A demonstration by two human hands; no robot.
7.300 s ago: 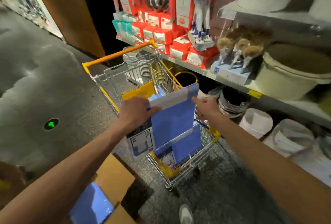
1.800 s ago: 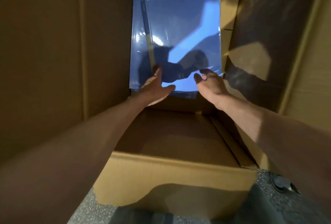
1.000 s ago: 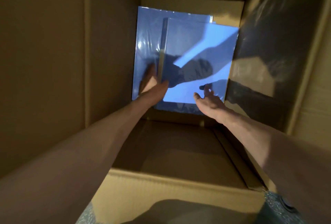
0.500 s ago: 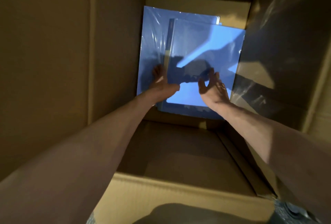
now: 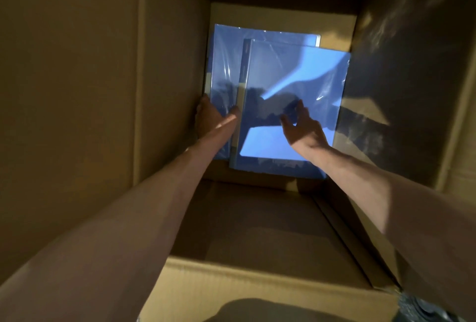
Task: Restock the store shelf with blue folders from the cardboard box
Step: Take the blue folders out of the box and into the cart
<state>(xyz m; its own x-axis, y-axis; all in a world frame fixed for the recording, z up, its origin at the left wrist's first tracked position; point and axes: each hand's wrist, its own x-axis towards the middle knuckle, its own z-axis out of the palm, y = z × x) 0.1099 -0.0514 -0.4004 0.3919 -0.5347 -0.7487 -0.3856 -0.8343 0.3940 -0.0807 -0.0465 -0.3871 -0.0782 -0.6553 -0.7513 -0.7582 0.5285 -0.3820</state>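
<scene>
reaching into box [image 5: 77,90] | left hand [image 5: 213,120] at lower folder [image 5: 226,69], grip unclear | right hand [image 5: 302,132] splayed over top folder [image 5: 296,71]

Left hand [image 5: 213,122] has moved off the top folder's [image 5: 296,74] spine to the left edge of the lower folder [image 5: 225,64]. The top folder has shifted right, overhanging the lower folder's right edge.

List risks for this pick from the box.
1. The top folder pack lies askew on the lower pack, both in glossy wrap. Lifting from the left hand at the lower pack's edge could slide it off, and the right hand is open above it, no grip yet.
2. The cardboard box is deep and shadowed, so edges are hard to judge.
</scene>
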